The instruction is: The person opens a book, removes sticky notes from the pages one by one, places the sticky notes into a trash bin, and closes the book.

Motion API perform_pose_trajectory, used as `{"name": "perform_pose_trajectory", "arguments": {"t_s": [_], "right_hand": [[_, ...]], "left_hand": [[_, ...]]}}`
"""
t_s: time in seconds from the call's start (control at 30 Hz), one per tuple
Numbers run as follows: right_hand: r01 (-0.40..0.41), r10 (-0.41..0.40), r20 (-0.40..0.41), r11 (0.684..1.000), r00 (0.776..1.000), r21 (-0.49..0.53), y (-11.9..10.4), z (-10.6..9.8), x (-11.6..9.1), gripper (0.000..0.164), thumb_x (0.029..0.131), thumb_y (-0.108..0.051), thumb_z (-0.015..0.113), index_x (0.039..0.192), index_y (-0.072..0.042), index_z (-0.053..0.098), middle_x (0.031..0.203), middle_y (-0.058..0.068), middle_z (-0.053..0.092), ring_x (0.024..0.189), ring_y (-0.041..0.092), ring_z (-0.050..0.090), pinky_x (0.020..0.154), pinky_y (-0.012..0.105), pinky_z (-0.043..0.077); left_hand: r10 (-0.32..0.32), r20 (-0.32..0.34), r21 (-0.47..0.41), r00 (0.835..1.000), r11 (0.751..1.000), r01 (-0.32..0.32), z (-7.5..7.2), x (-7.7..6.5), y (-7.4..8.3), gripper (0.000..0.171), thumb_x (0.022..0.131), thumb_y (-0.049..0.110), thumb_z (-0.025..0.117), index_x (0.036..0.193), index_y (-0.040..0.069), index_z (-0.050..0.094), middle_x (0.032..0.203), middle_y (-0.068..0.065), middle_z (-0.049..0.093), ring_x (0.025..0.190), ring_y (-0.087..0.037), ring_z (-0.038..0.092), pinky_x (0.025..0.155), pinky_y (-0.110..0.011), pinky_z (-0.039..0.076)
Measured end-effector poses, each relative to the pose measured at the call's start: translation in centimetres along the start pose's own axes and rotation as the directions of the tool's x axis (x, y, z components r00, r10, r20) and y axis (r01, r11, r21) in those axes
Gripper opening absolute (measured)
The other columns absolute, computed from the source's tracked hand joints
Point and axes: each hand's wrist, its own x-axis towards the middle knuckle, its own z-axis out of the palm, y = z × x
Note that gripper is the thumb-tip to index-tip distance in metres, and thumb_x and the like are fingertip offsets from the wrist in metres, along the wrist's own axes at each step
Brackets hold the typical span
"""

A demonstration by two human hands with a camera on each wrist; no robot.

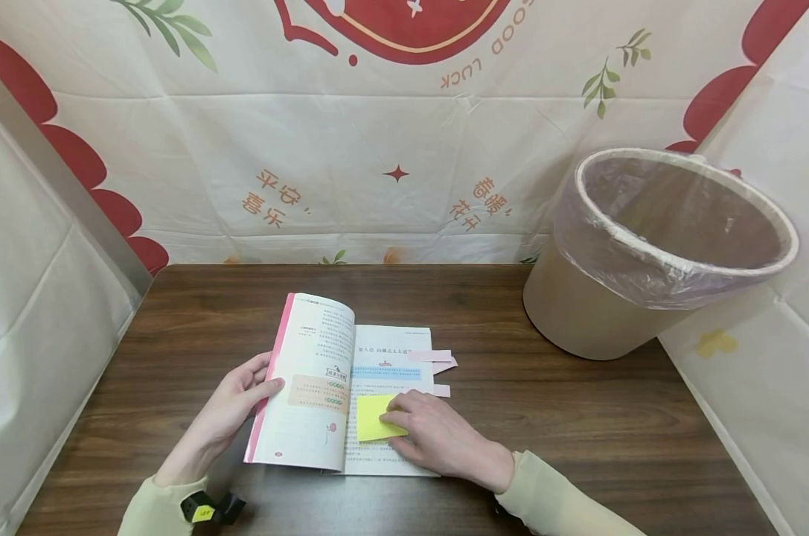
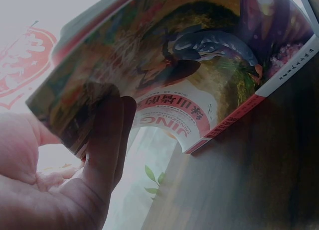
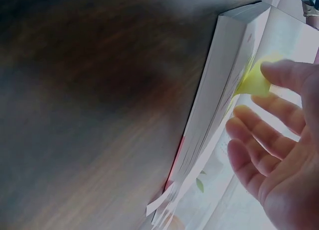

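Observation:
An open book (image 1: 312, 335) lies on the table, its left side lifted and its right page nearly flat. My left hand (image 1: 226, 406) grips the left edge, thumb over the page. In the left wrist view its fingers lie against the illustrated cover (image 2: 209, 46). On the right page sits a yellow sticky note (image 1: 372, 419). My right hand (image 1: 437, 433) pinches the note's right side between thumb and index finger; the right wrist view shows that part of the note (image 3: 255, 84) bent up from the page, with the other fingers loosely bent.
Pink paper tabs (image 1: 442, 356) stick out from the book's right edge. A bin (image 1: 588, 313) with a clear plastic liner stands at the table's back right. Printed cloth (image 1: 391, 134) hangs behind the wooden table (image 1: 176, 320), with pale cloth along both sides.

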Motion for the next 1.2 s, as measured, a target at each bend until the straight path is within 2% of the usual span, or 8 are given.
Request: {"name": "perform_pose_trajectory", "arguments": {"t_s": [0.13,0.27,0.53,0.83,1.2], "right_hand": [[0.011,-0.011,-0.028,1.0,1.0,0.008,0.05,-0.03,0.09,0.021,0.088,-0.024,0.065,0.104,-0.014,0.075,0.095,-0.007,0.062,0.085,0.006,0.056,0.074,0.023,0.047],[0.009,-0.008,-0.03,1.0,1.0,0.016,0.08,-0.03,0.22,0.018,0.09,-0.022,0.064,0.102,-0.014,0.075,0.09,-0.009,0.062,0.079,0.003,0.055,0.068,0.02,0.046],[-0.003,0.004,-0.038,1.0,0.999,0.021,-0.09,-0.07,0.55,0.018,0.091,-0.017,0.06,0.102,-0.014,0.074,0.086,-0.009,0.061,0.075,0.002,0.054,0.064,0.019,0.046],[-0.058,0.056,0.021,0.996,0.998,0.07,-0.3,-0.39,0.74,0.018,0.092,-0.013,0.058,0.099,-0.014,0.074,0.089,-0.009,0.066,0.079,-0.001,0.057,0.07,0.02,0.049],[-0.095,0.098,-0.023,0.989,0.995,0.111,-0.33,-0.61,0.82,0.014,0.09,-0.011,0.059,0.091,-0.014,0.073,0.083,-0.01,0.064,0.071,-0.003,0.052,0.065,0.018,0.048]], "left_hand": [[0.001,0.001,0.0,1.0,1.0,-0.001,0.02,0.04,0.0,0.061,0.093,0.017,0.062,0.144,-0.003,0.033,0.121,-0.02,0.061,0.094,-0.029,0.067,0.076,-0.039,0.055],[-0.001,0.003,-0.001,1.0,1.0,0.001,0.06,0.04,0.05,0.061,0.094,0.017,0.061,0.144,-0.003,0.032,0.121,-0.02,0.061,0.094,-0.029,0.066,0.076,-0.039,0.055],[0.006,0.003,0.009,1.0,1.0,-0.006,0.11,-0.05,0.19,0.061,0.094,0.015,0.06,0.144,-0.004,0.032,0.12,-0.018,0.061,0.093,-0.026,0.067,0.076,-0.038,0.055],[-0.004,0.001,0.007,1.0,1.0,0.004,0.1,0.01,0.15,0.062,0.094,0.017,0.062,0.144,-0.003,0.032,0.122,-0.02,0.06,0.095,-0.028,0.066,0.077,-0.039,0.055],[-0.007,0.002,0.001,1.0,1.0,0.007,0.12,0.08,0.08,0.062,0.094,0.017,0.061,0.144,-0.003,0.031,0.123,-0.02,0.06,0.095,-0.029,0.066,0.077,-0.04,0.055]]}}
